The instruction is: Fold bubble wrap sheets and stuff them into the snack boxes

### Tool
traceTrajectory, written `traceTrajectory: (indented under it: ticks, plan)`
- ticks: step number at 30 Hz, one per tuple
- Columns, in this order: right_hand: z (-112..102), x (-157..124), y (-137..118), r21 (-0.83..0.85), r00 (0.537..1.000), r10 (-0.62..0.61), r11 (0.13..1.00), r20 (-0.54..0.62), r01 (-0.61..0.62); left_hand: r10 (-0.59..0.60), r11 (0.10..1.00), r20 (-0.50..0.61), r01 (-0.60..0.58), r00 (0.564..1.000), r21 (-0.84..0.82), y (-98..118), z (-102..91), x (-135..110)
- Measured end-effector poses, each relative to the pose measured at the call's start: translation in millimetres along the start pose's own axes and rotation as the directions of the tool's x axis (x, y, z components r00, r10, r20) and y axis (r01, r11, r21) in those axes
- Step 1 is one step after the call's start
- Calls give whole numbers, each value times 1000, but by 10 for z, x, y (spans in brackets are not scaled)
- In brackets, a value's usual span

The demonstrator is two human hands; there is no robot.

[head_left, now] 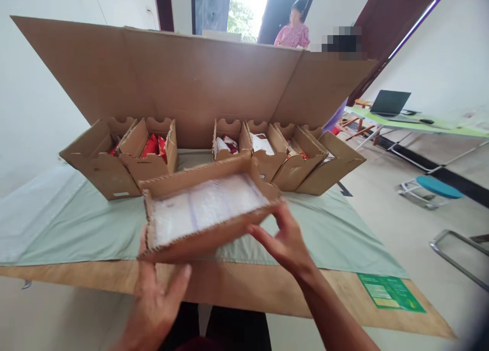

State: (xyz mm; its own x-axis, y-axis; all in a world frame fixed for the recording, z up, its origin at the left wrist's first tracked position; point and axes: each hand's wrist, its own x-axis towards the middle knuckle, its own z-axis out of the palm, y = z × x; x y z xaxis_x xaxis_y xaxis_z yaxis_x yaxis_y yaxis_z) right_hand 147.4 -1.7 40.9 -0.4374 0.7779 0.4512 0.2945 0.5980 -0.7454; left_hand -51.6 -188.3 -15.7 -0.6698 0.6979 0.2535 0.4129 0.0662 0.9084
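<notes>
Between my hands, above the table's front part, a long cardboard box (206, 239) is held tilted, its open top facing me. Clear plastic-wrapped white contents (210, 203) with faint purple stripes lie inside it. My left hand (155, 290) grips the box's left end from below, its thumb along the front. At the right end, my right hand (282, 239) has its thumb on the front wall and its fingers behind, partly hidden. Behind it, similar boxes stand in a row; one box (151, 162) holds red packets (153, 146), another box (263, 160) something white (262, 143).
A tall cardboard panel (214, 81) rises behind the boxes. Pale green cloth (336, 228) covers much of the wooden table (260, 290), with a green card (391, 292) at its right front. Bubble wrap lies left. A person (292, 32) is beyond the panel; a laptop (390, 104) and blue stool (439, 186) are right.
</notes>
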Motion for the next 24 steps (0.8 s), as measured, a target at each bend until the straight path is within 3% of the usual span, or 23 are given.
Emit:
traceTrajectory:
  ticks: [4,7,11,15,18,21,24]
  plan:
    - [566,678,76,246,983,-77,969,166,35,40,999,-78,-42,996,-21,-59,-150,338]
    - [837,923,206,303,966,-127,951,223,55,5,1000,-105,-7,994,-18,-128,-75,259]
    - [1083,1121,340,277,964,-117,960,240,47,17,999,-52,-15,999,30,-185,129,3]
    - [1258,1129,317,216,970,-97,975,223,48,157,987,-21,-156,987,43,-212,316,-112]
    - [1333,1047,247,238,977,-111,969,180,66,199,980,10,-199,980,22,-235,423,-87]
    - [1331,955,235,279,986,-89,959,138,48,224,974,59,-226,973,23,-225,524,-14]
    - [1263,818,353,324,978,-73,946,197,5,240,967,87,-246,967,66,-175,644,98]
